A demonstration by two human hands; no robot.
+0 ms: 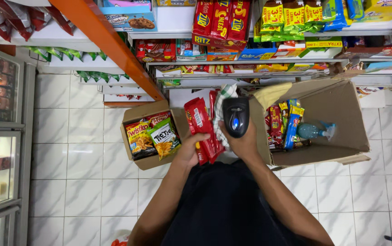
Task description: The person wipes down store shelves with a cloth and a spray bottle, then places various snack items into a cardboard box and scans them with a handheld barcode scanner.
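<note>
From the head camera, looking straight down: gripping a bundle of long red packets (200, 125) in the left hand (188, 152), fingers wrapped round the lower end, with the white barcode patch on the front packet turned up and to the right. Clasping a black handheld barcode scanner (236, 116) in the right hand (244, 141), palm closed about its grip, with the head of it just beside the packets and almost touching them. Holding both at chest height, above the gap between two open cartons on the white tiled floor (82, 182). Between packets and scanner, a green-and-white checked cloth (222, 98) - cannot tell which hand pinches it. To the left, a small carton (134, 114) packed with snack bags (152, 136), close against the left wrist. To the right, a large carton (337, 114) tipped open, with packets stacked at its left wall and a blue spray bottle (312, 131) lying near its middle. Ahead, store shelves (250, 59) full of biscuit and wafer packs, crossed by a slanting orange rail (109, 45); at the far left, a glass-door cooler (0, 136). Judged from this: scanning stock, one packet presented to the reader - calling for the barcode patch squared flat to the scanner window, with the cloth kept clear of the line between them.
</note>
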